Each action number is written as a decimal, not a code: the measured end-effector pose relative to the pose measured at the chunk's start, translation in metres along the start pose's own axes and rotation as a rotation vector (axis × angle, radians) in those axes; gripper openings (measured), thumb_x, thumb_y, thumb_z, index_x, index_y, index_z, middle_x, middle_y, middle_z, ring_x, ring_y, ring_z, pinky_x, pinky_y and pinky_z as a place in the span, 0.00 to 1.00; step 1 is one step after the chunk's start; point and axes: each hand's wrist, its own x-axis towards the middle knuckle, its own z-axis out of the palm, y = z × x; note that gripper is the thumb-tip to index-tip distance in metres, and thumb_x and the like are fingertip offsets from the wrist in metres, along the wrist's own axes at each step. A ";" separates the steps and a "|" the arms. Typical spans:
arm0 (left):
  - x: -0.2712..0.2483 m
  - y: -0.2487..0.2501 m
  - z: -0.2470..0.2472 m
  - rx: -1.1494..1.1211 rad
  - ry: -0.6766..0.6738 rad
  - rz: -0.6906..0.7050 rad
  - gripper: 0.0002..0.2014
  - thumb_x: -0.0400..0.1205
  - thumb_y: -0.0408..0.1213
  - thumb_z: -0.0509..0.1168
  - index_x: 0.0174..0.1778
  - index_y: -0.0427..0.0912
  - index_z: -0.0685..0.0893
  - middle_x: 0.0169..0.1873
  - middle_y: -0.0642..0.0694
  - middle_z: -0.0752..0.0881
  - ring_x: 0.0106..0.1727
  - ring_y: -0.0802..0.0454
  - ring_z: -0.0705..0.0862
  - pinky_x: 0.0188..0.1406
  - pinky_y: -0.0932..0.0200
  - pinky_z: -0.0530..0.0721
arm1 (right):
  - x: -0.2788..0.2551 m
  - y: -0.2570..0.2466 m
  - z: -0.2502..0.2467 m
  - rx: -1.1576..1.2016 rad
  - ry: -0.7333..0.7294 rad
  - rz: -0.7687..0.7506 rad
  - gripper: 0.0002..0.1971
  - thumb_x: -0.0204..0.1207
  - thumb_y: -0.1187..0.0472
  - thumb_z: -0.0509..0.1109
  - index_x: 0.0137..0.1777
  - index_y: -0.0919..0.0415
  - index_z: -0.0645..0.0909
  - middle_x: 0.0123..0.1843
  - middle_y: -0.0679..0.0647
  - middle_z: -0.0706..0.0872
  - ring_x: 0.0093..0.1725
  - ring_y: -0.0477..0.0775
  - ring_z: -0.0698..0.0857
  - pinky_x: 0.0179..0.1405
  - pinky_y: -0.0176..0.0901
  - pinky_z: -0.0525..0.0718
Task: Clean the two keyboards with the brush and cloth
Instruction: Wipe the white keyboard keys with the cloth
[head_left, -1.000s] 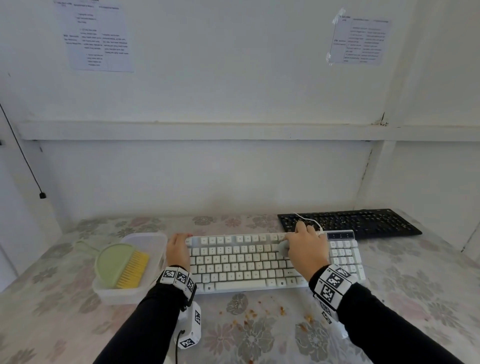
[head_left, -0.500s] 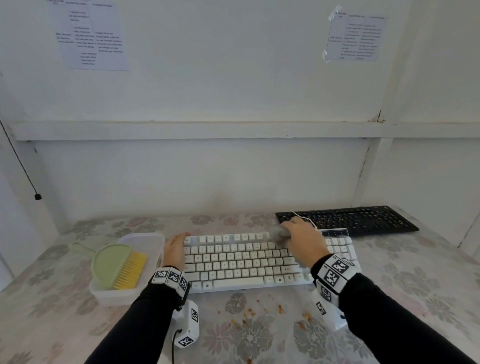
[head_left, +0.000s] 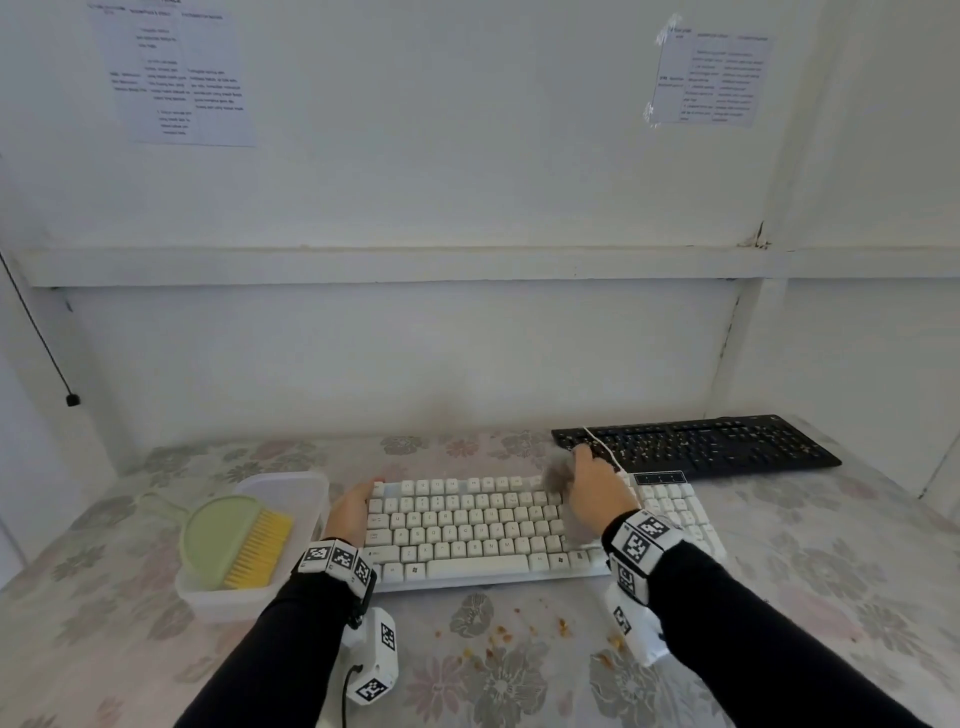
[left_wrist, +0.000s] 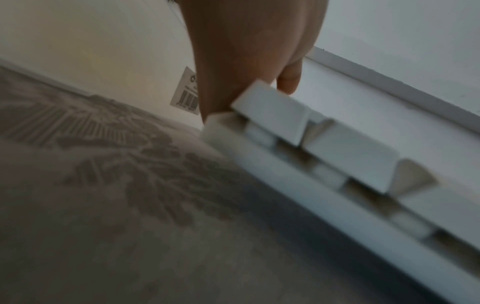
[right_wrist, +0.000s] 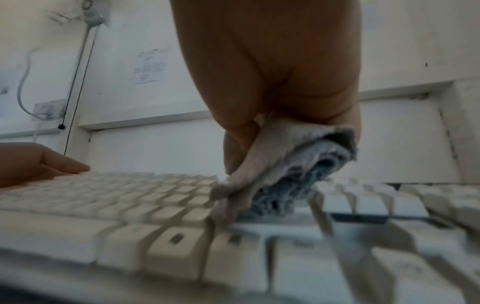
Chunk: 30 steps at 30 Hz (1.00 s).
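- Right hand grips a bunched grey cloth and presses it on the far row of keys of the white keyboard, right of the middle; in the right wrist view the cloth hangs folded under the curled fingers and touches the keys.
- Left hand lies against the left end of the white keyboard, the fingers straight along its side and the fingertips at the far left corner; it holds nothing closed inside.
- White keyboard lies near the front edge of the tabletop, about in the middle.
- Black keyboard lies behind it, toward the far right corner, and a thin white cable runs over its left end.
- Brush, green with yellow bristles, rests in a clear plastic container just beside the left hand, toward the left edge.
- Brown crumbs are scattered on the flowered cloth of the tabletop, between the white keyboard and the front edge.
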 end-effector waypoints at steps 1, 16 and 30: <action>0.007 -0.003 -0.002 0.021 -0.003 0.000 0.11 0.77 0.46 0.65 0.35 0.46 0.88 0.46 0.32 0.89 0.51 0.32 0.87 0.63 0.30 0.79 | -0.001 -0.001 0.006 -0.005 -0.027 -0.012 0.18 0.77 0.69 0.64 0.65 0.58 0.66 0.64 0.60 0.74 0.54 0.55 0.80 0.53 0.41 0.80; 0.020 -0.001 -0.001 0.078 -0.012 0.024 0.14 0.78 0.49 0.66 0.45 0.41 0.87 0.45 0.36 0.91 0.50 0.38 0.89 0.60 0.36 0.83 | 0.012 -0.003 0.012 -0.043 -0.020 -0.011 0.21 0.80 0.64 0.57 0.73 0.55 0.64 0.60 0.61 0.77 0.50 0.59 0.82 0.45 0.46 0.81; -0.008 0.012 0.021 0.404 0.062 0.314 0.17 0.89 0.39 0.47 0.64 0.40 0.79 0.61 0.38 0.81 0.61 0.43 0.77 0.58 0.53 0.72 | 0.004 0.009 0.016 0.007 -0.137 -0.145 0.05 0.82 0.58 0.59 0.54 0.55 0.72 0.46 0.50 0.81 0.46 0.52 0.81 0.49 0.42 0.85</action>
